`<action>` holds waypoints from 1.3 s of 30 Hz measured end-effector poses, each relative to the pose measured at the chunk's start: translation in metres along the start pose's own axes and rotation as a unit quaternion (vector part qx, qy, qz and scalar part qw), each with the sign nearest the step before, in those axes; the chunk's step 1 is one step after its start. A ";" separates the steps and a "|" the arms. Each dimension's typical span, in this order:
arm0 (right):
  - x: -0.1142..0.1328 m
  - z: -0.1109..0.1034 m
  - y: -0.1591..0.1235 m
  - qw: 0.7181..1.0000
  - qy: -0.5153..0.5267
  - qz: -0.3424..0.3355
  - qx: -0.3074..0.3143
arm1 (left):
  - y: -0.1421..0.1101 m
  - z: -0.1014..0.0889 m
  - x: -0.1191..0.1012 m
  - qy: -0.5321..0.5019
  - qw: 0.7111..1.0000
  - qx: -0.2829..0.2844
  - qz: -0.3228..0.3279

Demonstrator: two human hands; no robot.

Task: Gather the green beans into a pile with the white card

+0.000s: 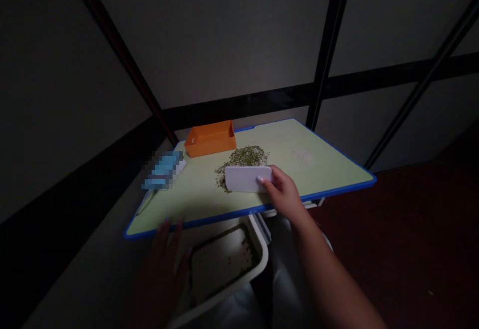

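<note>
My right hand (280, 189) is closed around the right end of a white flat rectangular plate (245, 179), its thumb lying on the near face. The plate stands on its long edge on the tabletop, just in front of a spread of small green beans (249, 155). Some beans lie beside its left end. In shadow at the lower left, my left hand (166, 249) has its fingers stretched and apart, near the table's front edge. It holds nothing that I can see. Beside it, below the tabletop, a white tray (264, 254) has beans along its inner edges.
On the pale green table (329, 169) with a blue rim, an orange open box (211, 142) stands at the back left. A blurred blue object (162, 169) with a cable is at the left edge. Pale small bits (303, 155) lie at the right. Wall panels stand behind.
</note>
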State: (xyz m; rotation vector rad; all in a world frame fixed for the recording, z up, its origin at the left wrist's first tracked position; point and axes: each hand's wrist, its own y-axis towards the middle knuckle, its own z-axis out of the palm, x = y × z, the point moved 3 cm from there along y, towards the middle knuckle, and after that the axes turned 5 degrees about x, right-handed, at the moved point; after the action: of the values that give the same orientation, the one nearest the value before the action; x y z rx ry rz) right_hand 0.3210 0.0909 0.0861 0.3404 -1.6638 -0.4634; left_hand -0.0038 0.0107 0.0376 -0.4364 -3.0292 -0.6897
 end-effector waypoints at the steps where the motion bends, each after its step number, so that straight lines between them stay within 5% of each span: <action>1: 0.000 0.000 0.000 1.000 -0.001 -0.002 -0.001 | 0.000 0.000 0.000 -0.002 1.000 -0.002 -0.001; 39: 0.002 0.004 -0.003 1.000 -0.014 0.000 0.002 | 0.001 -0.010 -0.007 0.009 1.000 0.006 0.004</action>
State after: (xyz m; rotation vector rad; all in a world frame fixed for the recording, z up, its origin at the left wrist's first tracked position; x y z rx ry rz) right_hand 0.3169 0.0880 0.0858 0.3387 -1.6929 -0.4671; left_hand 0.0030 0.0057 0.0466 -0.4384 -3.0117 -0.6718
